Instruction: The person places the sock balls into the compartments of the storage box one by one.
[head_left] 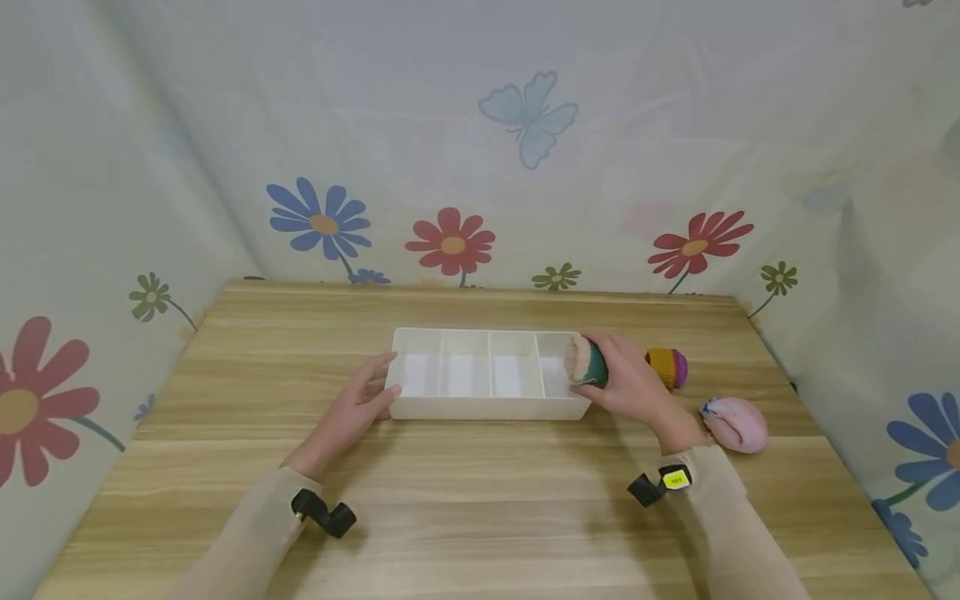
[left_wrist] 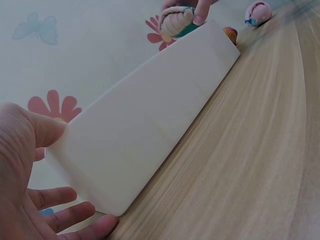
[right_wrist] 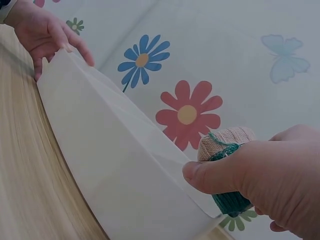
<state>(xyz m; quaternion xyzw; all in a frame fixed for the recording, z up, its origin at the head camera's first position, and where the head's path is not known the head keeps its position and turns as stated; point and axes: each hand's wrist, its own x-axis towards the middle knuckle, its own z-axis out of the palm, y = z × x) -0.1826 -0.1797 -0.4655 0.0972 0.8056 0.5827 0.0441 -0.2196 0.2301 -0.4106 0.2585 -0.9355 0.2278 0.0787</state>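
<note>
A white divided box with a row of compartments rests on the wooden table. At its left end, my left hand touches the box with thumb and fingers fairly straight; in the left wrist view the thumb lies against the top corner. My right hand grips a rolled-up sock, green with a beige end, over the rightmost compartment. From the right wrist view, the thumb presses the rolled sock near the box rim. The palm side of the right hand is hidden.
Right of the box lie a yellow and purple rolled-up sock, partly behind the right hand, and a pink rolled-up sock by the right wrist. A flower-printed curtain stands behind the table and along both sides.
</note>
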